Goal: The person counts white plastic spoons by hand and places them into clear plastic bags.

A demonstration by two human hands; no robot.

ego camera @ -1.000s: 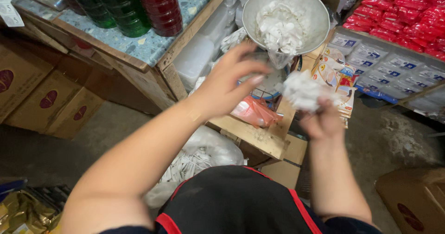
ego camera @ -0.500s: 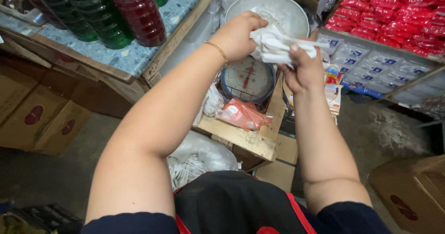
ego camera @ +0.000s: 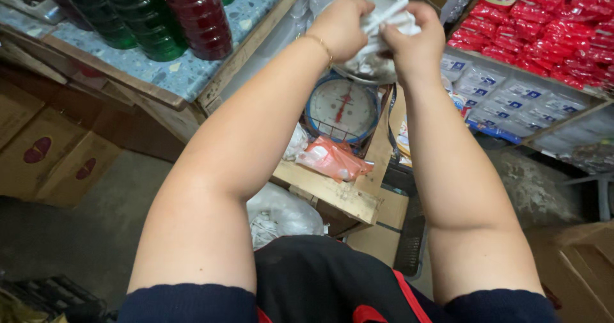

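Presently, a white plastic bag [ego camera: 384,25] is held above the metal pan [ego camera: 384,73] of a dial weighing scale [ego camera: 342,109]. The left hand [ego camera: 342,25] and right hand [ego camera: 416,38] both have fingers pressed together on the bag, pinching its bunched top between them. Below the scale, an orange packet [ego camera: 332,160] lies on a wooden crate [ego camera: 332,192]. Red and green bottles [ego camera: 166,16] stand on the counter to the left; red packets [ego camera: 543,32] fill a shelf to the right.

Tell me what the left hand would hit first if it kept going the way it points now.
Likely the metal scale pan: the left hand grips a white plastic bag right over it, though depth is unclear.
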